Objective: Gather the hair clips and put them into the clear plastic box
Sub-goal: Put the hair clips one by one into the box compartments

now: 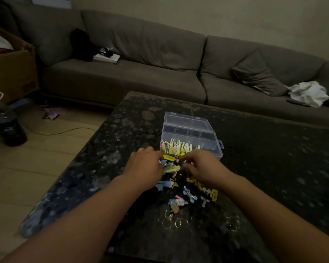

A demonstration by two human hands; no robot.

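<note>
both grips at work over the pile: left hand curled round a small bunch of pastel hair clips at the far end of the heap, right hand bent inward beside it, fingertips pinching at something dark and small, too dim to name. hands close together, nearly touching over the clips.

loose hair clips scattered on the dark speckled desk, near side of the hands: blue, yellow, pink, a few with metal bars. clear plastic box just beyond the hands, lid swung back on the far side, compartments showing; near compartment already holding a row of yellow and pale clips, far ones looking bare.

handling, as a judgement: light, stiff little pieces, flat against the desk, likely slick on the polished top and inclined to skid rather than lift. best taken by the edges or raked together into a cupped palm, several at once; decorated ends probably more fragile than the bars. sprung ones may snag on each other, so a gentle shake over the box rather than a hard pull.

grey sofa behind, cushion and crumpled white cloth at its right end.
</note>
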